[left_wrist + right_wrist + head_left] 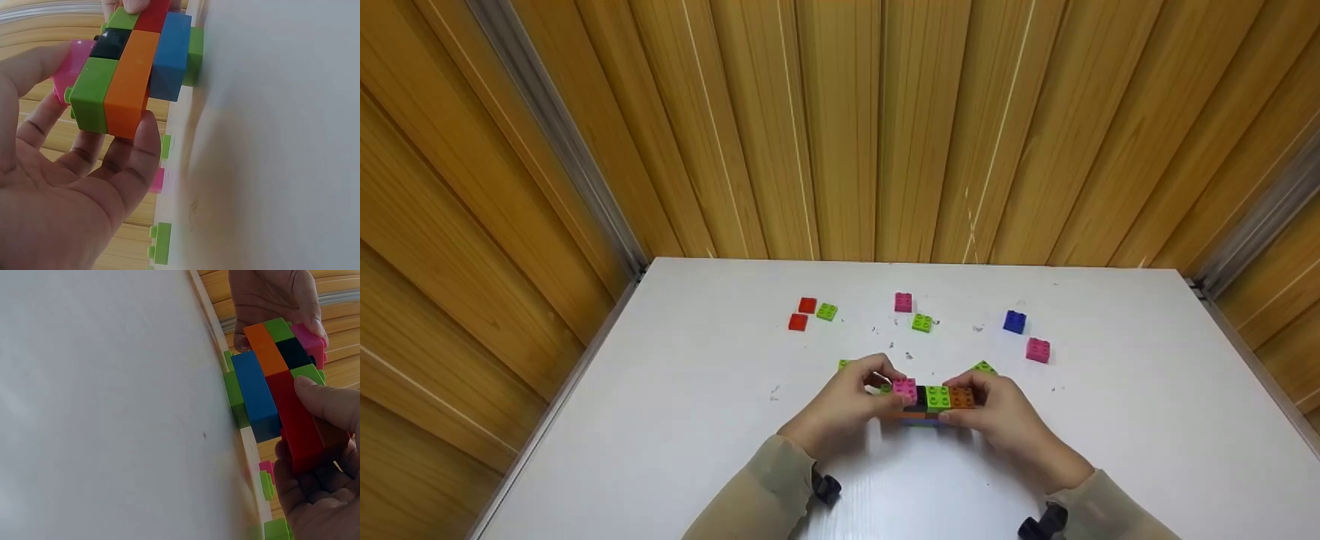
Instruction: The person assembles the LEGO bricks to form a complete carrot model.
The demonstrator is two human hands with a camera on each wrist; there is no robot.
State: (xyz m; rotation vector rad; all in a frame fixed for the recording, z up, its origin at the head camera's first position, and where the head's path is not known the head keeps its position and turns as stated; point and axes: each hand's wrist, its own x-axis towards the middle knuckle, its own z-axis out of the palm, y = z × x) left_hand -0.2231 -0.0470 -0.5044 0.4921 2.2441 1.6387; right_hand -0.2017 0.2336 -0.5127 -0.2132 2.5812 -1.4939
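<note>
Both hands hold a stack of toy building bricks near the middle of the white table. My left hand point(844, 401) pinches a pink brick point(905, 388) at the top, its other fingers round the stack's left end. That pink brick overlaps the black brick point(111, 43) and a green one point(90, 93). My right hand point(1006, 411) grips the stack's right end, thumb on a green brick point(937, 397) next to a brown brick point(961, 397). Lower down are an orange brick point(132, 79), a red brick point(292, 422), a blue brick point(254, 391) and a green bottom brick point(236, 396).
Loose bricks lie on the table point(720, 375) beyond the hands: two red bricks point(798, 322), several green ones point(826, 312), two pink ones point(1038, 350) and a dark blue one point(1015, 322). Wood-patterned walls point(840, 135) stand behind and at both sides.
</note>
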